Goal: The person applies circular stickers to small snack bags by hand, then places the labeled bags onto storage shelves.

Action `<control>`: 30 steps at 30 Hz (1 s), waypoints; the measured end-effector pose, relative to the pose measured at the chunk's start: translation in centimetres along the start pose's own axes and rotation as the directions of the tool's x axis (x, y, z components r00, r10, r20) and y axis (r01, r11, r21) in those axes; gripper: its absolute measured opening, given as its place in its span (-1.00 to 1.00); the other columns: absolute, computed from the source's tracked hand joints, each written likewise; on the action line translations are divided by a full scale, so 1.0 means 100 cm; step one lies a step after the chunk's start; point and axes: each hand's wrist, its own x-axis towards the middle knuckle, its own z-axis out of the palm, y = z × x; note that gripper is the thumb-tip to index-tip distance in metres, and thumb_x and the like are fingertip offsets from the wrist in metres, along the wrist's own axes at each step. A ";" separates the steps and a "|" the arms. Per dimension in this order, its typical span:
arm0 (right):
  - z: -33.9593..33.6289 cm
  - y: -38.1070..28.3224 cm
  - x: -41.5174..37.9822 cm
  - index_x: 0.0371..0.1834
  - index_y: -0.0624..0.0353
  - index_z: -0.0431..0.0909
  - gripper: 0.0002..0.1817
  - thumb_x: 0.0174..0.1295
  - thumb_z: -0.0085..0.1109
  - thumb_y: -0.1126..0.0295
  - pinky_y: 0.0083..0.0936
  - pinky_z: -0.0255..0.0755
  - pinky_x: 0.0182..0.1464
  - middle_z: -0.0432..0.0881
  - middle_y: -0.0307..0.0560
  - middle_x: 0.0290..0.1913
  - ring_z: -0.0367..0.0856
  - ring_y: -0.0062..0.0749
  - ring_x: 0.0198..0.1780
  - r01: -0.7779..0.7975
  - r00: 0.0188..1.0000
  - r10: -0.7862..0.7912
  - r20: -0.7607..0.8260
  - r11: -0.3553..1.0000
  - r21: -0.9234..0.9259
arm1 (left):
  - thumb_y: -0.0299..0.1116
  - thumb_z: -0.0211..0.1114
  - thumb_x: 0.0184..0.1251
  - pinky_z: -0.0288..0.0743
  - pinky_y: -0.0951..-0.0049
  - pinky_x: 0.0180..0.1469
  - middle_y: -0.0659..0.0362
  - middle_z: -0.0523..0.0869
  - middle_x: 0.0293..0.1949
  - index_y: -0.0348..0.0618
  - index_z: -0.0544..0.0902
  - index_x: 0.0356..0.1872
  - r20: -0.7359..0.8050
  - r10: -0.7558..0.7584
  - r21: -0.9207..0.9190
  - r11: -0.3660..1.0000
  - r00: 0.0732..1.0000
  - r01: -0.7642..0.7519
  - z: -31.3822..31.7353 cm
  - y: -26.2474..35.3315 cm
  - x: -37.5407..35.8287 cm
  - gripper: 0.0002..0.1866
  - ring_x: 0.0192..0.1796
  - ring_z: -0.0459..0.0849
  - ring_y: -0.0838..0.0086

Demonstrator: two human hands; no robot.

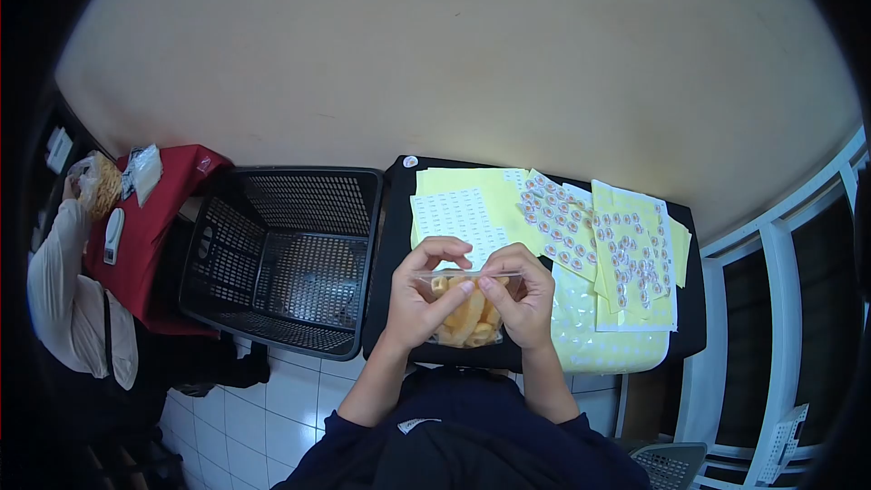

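Note:
A clear plastic pouch (469,320) of yellow-orange puffed snacks is held up in front of my chest, over the near edge of a black-covered table. My left hand (425,295) grips its top left, with the thumb against the front. At the top right, my right hand (519,293) pinches the rim, the thumb close to the left one. Both hands are closed on the pouch near its upper edge. Behind it lies a white sheet of small printed labels (454,218). Sheets of round stickers (635,249) are spread to the right.
A black plastic basket (374,245) stands left of the table. Further left, a co-worker's sleeve (63,245) reaches over a red-covered table (145,236) bearing a bag of snacks (102,186) and a white device (113,234). White metal framing (778,308) is at right.

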 end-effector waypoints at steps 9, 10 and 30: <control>0.004 -0.009 0.009 -0.48 0.27 0.52 -0.91 -0.10 0.19 0.56 -0.67 0.34 -0.32 0.51 -0.13 -0.44 0.49 -0.52 -0.38 0.089 0.996 -0.087 0.029 0.992 -0.085 | -0.63 0.21 -0.03 0.43 0.61 -0.16 0.13 0.58 -0.41 -0.34 0.27 0.07 -0.025 0.033 0.106 0.994 0.999 -0.030 -0.003 0.010 0.003 -0.45 -0.28 0.57 0.58; 0.004 -0.008 0.010 -0.48 0.27 0.52 -0.91 -0.09 0.19 0.56 -0.66 0.35 -0.31 0.52 -0.13 -0.44 0.50 -0.51 -0.38 0.105 0.994 -0.102 0.037 0.990 -0.095 | -0.63 0.22 -0.04 0.42 0.61 -0.19 0.15 0.57 -0.43 -0.36 0.23 0.08 -0.031 0.045 0.107 0.993 0.999 -0.041 -0.002 0.011 0.004 -0.42 -0.31 0.56 0.58; 0.005 -0.006 0.013 -0.50 0.28 0.48 -0.93 -0.06 0.15 0.54 -0.63 0.37 -0.35 0.52 -0.08 -0.48 0.51 -0.46 -0.44 0.174 0.983 -0.183 -0.027 0.964 -0.199 | -0.65 0.25 -0.07 0.45 0.55 -0.18 0.12 0.59 -0.44 -0.35 0.19 0.06 -0.010 0.230 0.091 0.969 0.973 -0.229 -0.001 -0.004 0.013 -0.39 -0.33 0.59 0.53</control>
